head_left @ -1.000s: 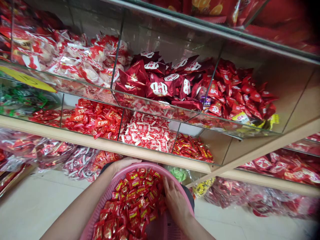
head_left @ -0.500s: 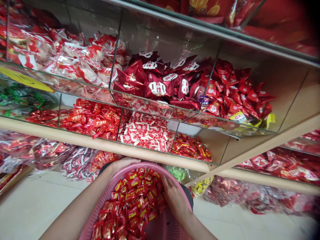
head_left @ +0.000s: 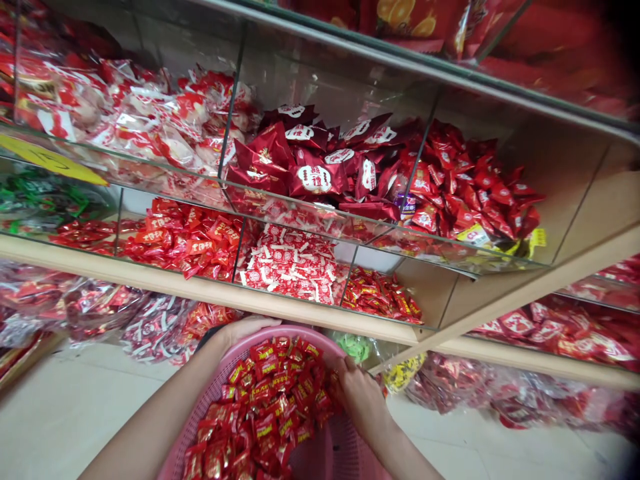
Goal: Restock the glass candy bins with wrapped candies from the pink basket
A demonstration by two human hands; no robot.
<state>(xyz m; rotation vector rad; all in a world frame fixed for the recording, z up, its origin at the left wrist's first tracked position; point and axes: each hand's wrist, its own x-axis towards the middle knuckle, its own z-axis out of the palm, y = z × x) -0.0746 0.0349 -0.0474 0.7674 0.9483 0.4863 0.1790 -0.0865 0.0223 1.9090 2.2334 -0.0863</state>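
A person holds a pink basket [head_left: 353, 453] of red-wrapped candies [head_left: 270, 407] low in front of a candy shelf [head_left: 300, 314]. The basket is partly filled: the candies heap up between the two hands, while its inner wall shows on the near side of the right grip. No candy is seen lifted above the heap. The right hand [head_left: 361, 393] has its fingers curled over the rim, clamped on it, with the heap just to its left. The left hand [head_left: 247, 328] rests along the outer rim, the heap to its right; whether its fingers close cannot be told. Beyond both grips, the shelf compartments hold wrapped sweets, including a low pile of small red candies [head_left: 380, 293].
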